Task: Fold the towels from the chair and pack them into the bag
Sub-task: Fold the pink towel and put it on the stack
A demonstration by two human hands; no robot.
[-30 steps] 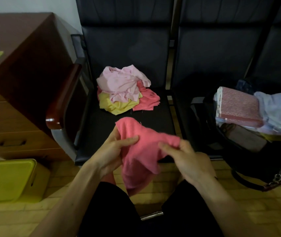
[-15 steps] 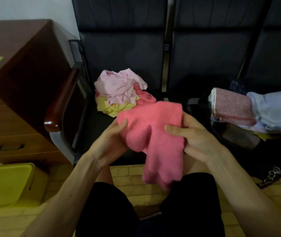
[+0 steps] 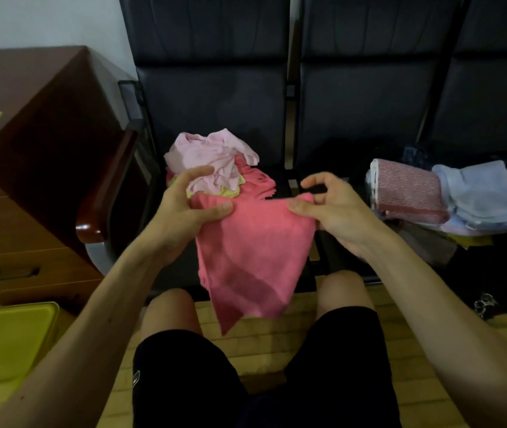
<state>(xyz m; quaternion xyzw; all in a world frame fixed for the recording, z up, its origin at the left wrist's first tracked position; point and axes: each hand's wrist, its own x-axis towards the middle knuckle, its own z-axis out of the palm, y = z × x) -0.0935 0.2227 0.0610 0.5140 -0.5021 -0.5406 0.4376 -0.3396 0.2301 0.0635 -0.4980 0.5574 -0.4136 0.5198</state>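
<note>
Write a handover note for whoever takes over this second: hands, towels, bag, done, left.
Left hand: pinches the top left corner of the coral towel.
Right hand: pinches its top right corner; the towel hangs spread between them, not yet folded.
Chair: loose pile, light pink towel on top, yellow towel and second coral towel beneath.
Black bag on the next seat: folded red patterned towel and light blue towel on top.
Left: fold the held towel, pack it, then the pile.
</note>
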